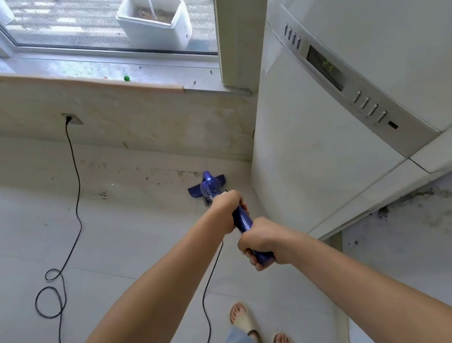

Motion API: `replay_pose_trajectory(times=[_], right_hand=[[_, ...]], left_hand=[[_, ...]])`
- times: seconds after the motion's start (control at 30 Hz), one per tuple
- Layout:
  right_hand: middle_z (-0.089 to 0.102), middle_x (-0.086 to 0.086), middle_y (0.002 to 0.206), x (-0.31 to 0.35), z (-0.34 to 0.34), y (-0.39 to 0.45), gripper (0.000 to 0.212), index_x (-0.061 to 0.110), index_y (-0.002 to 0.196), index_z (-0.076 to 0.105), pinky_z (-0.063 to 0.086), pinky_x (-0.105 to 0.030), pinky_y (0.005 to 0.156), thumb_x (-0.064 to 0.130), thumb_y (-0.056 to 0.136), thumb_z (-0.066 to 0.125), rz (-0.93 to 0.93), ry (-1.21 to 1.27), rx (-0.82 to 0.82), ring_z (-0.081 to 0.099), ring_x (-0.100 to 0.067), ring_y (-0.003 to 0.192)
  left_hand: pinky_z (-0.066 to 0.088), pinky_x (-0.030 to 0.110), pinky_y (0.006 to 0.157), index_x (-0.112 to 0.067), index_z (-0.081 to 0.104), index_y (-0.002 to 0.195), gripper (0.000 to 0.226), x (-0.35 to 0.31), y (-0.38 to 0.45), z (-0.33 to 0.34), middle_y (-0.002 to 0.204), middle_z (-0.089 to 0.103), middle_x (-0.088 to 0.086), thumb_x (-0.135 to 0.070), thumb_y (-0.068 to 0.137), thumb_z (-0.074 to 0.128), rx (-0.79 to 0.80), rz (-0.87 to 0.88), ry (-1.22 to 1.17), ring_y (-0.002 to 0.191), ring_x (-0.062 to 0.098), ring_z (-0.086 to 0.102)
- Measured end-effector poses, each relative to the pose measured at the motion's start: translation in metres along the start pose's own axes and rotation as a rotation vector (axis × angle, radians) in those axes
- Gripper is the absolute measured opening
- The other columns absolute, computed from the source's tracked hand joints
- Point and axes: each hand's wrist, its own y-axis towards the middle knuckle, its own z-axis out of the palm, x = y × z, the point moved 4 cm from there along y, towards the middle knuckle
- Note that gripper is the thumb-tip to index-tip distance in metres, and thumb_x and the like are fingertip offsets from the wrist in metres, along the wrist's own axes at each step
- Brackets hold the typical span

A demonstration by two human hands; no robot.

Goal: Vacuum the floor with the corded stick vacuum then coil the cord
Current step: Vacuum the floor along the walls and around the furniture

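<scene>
A purple stick vacuum [210, 184] stands on the pale floor, its head close to the wall and the fridge's corner. My left hand [228, 209] grips the upper part of its body. My right hand [260, 241] grips the handle's end, nearer to me. A black cord [76, 192] runs from a wall socket [70, 119] down across the floor, loops twice at the left, and another stretch hangs from the handle down past my feet.
A white fridge [329, 127] fills the right side, close to the vacuum head. A low wall with a window sill [95, 79] runs along the back. My sandalled feet [264, 337] stand below the handle. Dirt specks lie by the wall.
</scene>
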Motion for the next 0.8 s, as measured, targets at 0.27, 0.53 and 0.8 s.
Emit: replay_pose_trajectory(times=[0.27, 0.53, 0.8], right_hand=[[0.048, -0.007, 0.056, 0.048, 0.003, 0.009, 0.014, 0.006, 0.087, 0.046, 0.044, -0.022, 0.041, -0.007, 0.083, 0.051, -0.019, -0.024, -0.027, 0.046, -0.014, 0.042], [0.043, -0.007, 0.061, 0.047, 0.020, 0.026, 0.016, 0.008, 0.087, 0.042, 0.039, -0.019, 0.040, -0.008, 0.084, 0.045, 0.009, -0.023, -0.026, 0.041, -0.014, 0.043], [0.049, -0.008, 0.056, 0.067, -0.014, -0.005, 0.012, 0.004, 0.088, 0.048, 0.044, -0.021, 0.040, -0.007, 0.084, 0.051, 0.014, -0.131, -0.014, 0.047, -0.013, 0.041]], left_hand=[[0.047, 0.029, 0.076, -0.008, 0.049, 0.068, 0.012, -0.042, -0.001, -0.018, 0.056, 0.051, 0.003, -0.005, 0.080, 0.049, 0.026, 0.027, 0.000, 0.055, 0.017, 0.049], [0.045, 0.029, 0.068, -0.008, 0.045, 0.098, 0.017, -0.039, 0.023, -0.030, 0.057, 0.049, 0.004, -0.005, 0.081, 0.044, -0.026, 0.017, 0.021, 0.052, 0.018, 0.047], [0.046, 0.026, 0.078, -0.009, 0.047, 0.065, 0.019, -0.054, -0.005, -0.013, 0.059, 0.051, 0.002, -0.006, 0.084, 0.051, 0.074, -0.043, -0.081, 0.056, 0.015, 0.049]])
